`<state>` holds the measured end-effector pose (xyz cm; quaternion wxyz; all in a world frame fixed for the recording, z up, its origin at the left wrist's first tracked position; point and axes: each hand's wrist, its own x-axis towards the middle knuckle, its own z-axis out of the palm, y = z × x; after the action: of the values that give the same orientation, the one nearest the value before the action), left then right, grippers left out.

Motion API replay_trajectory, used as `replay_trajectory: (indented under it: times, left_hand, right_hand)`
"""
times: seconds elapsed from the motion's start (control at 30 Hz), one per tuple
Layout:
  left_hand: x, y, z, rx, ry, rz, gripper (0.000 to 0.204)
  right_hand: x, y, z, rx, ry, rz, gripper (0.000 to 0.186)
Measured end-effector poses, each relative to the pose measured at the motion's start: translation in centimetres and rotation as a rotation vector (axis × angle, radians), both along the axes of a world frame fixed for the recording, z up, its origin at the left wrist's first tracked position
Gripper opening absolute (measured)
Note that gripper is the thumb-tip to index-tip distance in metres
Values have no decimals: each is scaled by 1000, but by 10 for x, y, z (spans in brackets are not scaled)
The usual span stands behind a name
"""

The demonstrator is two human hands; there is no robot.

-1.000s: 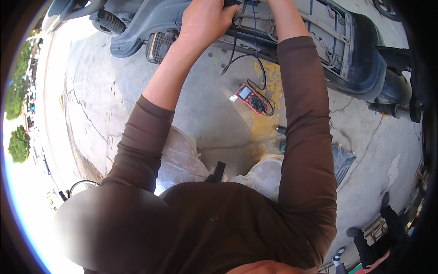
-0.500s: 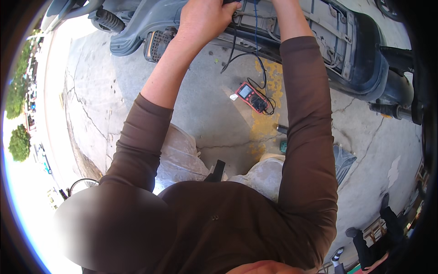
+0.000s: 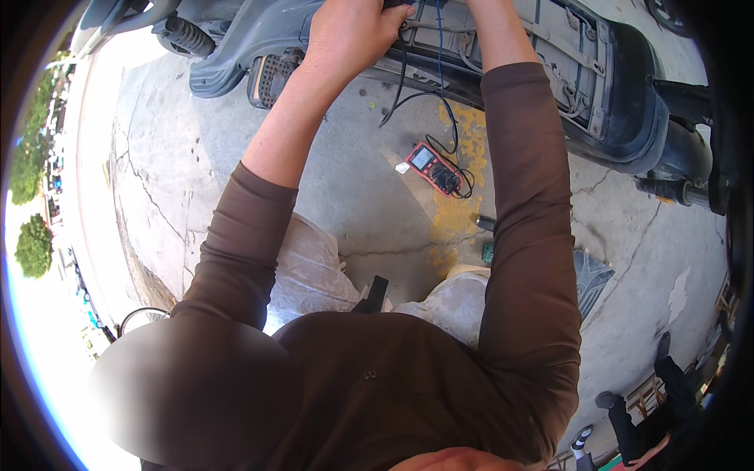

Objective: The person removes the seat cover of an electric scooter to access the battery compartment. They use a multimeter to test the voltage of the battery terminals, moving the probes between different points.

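Observation:
My left hand (image 3: 355,33) reaches to the top edge over a dark scooter (image 3: 628,110). Its fingers are closed, the thumb pressed against a dark piece that the picture edge cuts off. Of my right arm, the forearm (image 3: 503,35) shows up to about the wrist; the hand lies beyond the top edge. A thin blue wire (image 3: 441,47) hangs between the two arms. Black test leads (image 3: 454,125) run from up there to a red and black multimeter (image 3: 434,168), which lies on the concrete with its display lit.
A speaker-like dark box with a grille (image 3: 271,78) stands by the scooter's left part. A small dark cylinder (image 3: 486,223), a green item (image 3: 488,251) and a flat grey packet (image 3: 591,279) lie near my right arm. At lower right, another person's legs (image 3: 624,428) show.

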<state>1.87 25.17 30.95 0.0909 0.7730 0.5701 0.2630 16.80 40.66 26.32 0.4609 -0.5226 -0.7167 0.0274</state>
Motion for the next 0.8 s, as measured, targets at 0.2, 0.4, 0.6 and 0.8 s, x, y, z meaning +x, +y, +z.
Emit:
replay_trajectory:
  times: [0.2, 0.4, 0.6, 0.8]
  left_hand:
    - [1, 0, 1, -10, -3, 5, 20]
    - [1, 0, 1, 11, -3, -2, 20]
    - [1, -1, 1, 10, 5, -11, 20]
    - [2, -1, 1, 25, -9, -4, 20]
  right_hand:
    - [0, 5, -7, 53, -22, -15, 23]
    - [0, -2, -1, 47, 6, 3, 24]
    - [1, -2, 0, 50, 16, 9, 22]
    - [0, -10, 7, -2, 42, 23, 22]
